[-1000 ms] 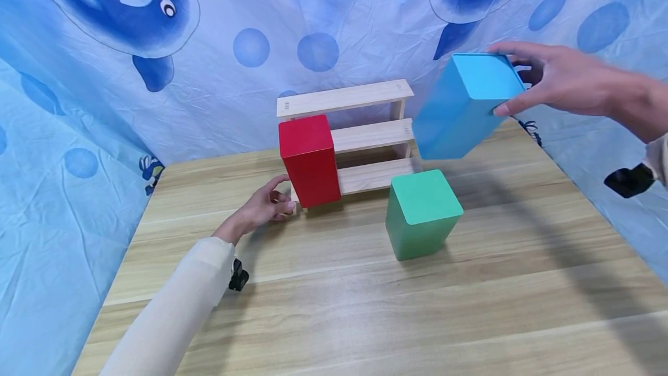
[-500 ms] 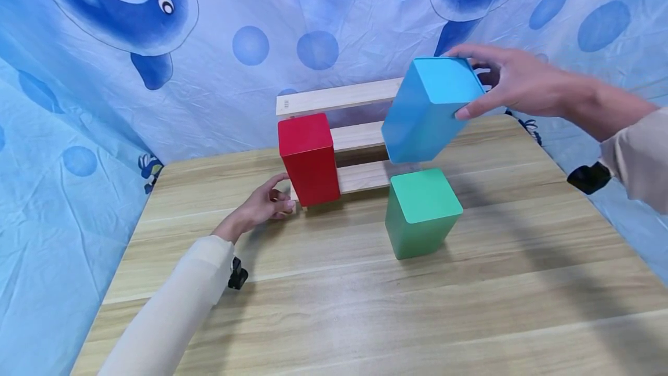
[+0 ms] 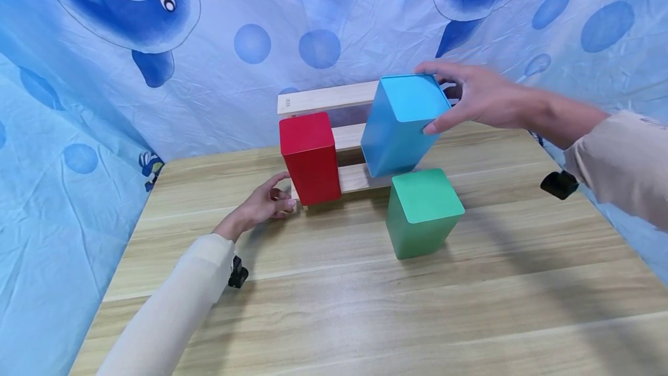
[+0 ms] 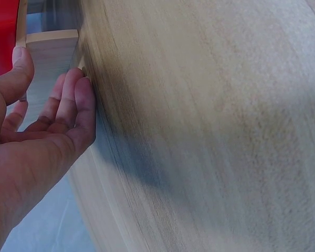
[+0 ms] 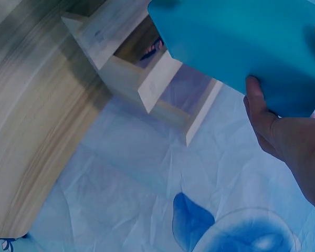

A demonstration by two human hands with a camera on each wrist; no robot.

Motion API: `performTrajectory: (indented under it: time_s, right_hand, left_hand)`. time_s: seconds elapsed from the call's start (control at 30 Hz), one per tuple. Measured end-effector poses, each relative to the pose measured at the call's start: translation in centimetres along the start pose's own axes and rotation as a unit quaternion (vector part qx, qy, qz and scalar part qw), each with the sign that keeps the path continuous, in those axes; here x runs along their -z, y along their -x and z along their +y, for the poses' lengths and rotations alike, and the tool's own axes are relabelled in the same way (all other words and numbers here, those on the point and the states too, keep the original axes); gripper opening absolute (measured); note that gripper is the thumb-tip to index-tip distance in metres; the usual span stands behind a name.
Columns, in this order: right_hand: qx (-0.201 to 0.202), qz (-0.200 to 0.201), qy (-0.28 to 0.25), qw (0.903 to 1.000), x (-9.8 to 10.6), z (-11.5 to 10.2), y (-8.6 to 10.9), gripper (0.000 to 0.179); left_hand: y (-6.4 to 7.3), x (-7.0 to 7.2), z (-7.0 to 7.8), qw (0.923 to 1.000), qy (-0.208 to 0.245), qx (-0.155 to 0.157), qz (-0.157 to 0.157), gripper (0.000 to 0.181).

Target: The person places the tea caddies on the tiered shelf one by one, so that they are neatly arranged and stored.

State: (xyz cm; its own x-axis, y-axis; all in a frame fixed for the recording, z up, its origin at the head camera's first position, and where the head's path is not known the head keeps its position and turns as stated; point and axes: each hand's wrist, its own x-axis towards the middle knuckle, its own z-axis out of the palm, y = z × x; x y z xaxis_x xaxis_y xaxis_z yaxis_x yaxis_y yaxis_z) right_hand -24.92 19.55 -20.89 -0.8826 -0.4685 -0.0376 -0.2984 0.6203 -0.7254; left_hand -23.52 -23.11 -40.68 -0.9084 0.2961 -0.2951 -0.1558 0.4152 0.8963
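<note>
My right hand grips a tall light-blue box near its top, thumb on the near side and fingers on the far side. The box is tilted over the right part of a three-tier wooden stepped rack. Whether its bottom touches the rack cannot be told. A red box stands on the rack's left part. My left hand holds the left end of the lowest step between thumb and forefinger; in the left wrist view its other fingers are loosely curled beside the board.
A green box stands on the wooden table, in front of the rack's right end. Behind and beside the table hangs a blue cloth with dolphin prints. Black devices sit on both wrists.
My right hand has carried the light-blue box leftward and slightly down, from right of the rack to over its right part. The left hand, red box and green box stay put.
</note>
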Motion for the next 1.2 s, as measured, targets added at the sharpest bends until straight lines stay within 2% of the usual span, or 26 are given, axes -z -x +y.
performTrajectory:
  time_s: [0.4,0.63,0.83,1.2]
  right_hand:
    - [0.009,-0.027,-0.033,0.9991,-2.6,-0.3,-1.8,0.092]
    - [0.000,-0.025,-0.017,0.9995,-4.4,-0.4,-2.6,0.090]
    - [-0.001,-0.035,-0.030,0.9989,-5.8,-0.2,-3.2,0.093]
    - [-0.018,-0.037,-0.057,0.9975,-7.1,-0.1,-4.4,0.096]
  left_hand:
    - [-0.1,-0.1,0.0,1.0000,-0.001,-0.002,0.002,0.071]
    - [0.0,-0.1,0.1,1.0000,0.000,0.000,0.006,0.071]
    - [0.0,-0.2,0.0,1.0000,0.004,0.001,0.002,0.072]
    - [0.0,0.0,0.1,1.0000,0.001,0.001,0.002,0.070]
